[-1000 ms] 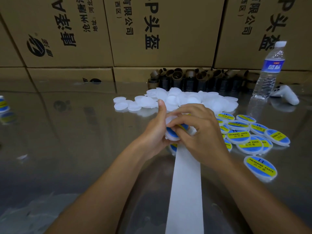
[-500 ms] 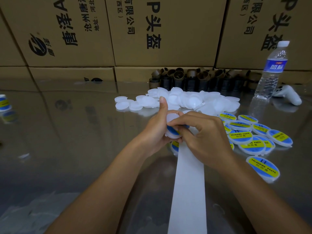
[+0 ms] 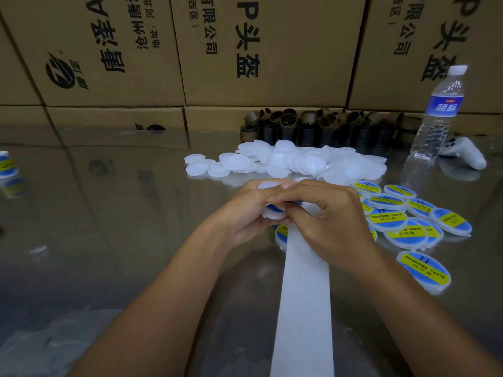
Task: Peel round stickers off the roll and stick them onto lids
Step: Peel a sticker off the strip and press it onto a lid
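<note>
Here, in the head view, both hands meet over the middle of a shiny table (image 3: 109, 202). The left hand (image 3: 242, 216) grasps a white lid (image 3: 274, 215) from the left, with its fingers curled round the rim and the thumb lying along the upper edge. The right hand (image 3: 329, 221) closes on the same lid from the right; its bent fingers cover the face, and the fingertips press on a blue sticker (image 3: 272, 207), of which only a sliver shows between the two hands. A white paper strip (image 3: 304, 308) runs from under the right hand down to the bottom edge of the picture.

Just beyond the hands lies a heap of plain lids (image 3: 285, 160). To the right of the hands sits a cluster of labelled lids (image 3: 389, 219) in blue and yellow, some overlapping, and one more labelled lid (image 3: 423, 270) lies apart, nearer the person. Behind the heap stands a row of brown rings (image 3: 313, 126) against stacked cardboard boxes (image 3: 258, 50). A water bottle (image 3: 438, 112) stands upright at the right, with a white controller (image 3: 468, 155) just beside it. A small labelled tub (image 3: 5, 165) shows at the left edge.
</note>
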The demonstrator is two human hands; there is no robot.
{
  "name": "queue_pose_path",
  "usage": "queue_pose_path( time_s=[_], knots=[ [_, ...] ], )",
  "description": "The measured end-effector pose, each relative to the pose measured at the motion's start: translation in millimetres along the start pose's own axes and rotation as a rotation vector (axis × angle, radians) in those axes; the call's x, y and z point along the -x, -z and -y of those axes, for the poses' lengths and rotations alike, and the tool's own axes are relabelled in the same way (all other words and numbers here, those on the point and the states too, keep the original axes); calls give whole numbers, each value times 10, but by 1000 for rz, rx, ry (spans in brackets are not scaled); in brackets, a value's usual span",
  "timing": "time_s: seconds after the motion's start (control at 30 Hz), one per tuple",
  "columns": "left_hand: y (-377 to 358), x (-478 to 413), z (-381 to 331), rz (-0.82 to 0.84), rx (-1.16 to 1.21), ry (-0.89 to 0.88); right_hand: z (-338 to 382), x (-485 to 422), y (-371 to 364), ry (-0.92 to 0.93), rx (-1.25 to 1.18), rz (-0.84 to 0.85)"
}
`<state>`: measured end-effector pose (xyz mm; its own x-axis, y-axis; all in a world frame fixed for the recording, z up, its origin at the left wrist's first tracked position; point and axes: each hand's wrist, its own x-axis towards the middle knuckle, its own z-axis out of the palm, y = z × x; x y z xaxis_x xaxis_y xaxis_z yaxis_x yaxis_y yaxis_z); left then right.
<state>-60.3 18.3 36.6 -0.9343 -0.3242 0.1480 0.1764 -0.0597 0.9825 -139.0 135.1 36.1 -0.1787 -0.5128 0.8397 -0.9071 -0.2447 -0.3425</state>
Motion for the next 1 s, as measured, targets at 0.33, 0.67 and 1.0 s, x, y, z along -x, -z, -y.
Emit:
queue_pose_path(
  time_s=[0.33,0.67,1.0],
  knots=[
    [17,-26,-7,-46,97,42,5,-8,45,-44,-56,22],
    [22,-22,-11,-59,81,59,44,-25,86,-101,-125,28],
    [17,-11,-24,-104,150,92,54,-40,121,-195,-225,51]
  ],
)
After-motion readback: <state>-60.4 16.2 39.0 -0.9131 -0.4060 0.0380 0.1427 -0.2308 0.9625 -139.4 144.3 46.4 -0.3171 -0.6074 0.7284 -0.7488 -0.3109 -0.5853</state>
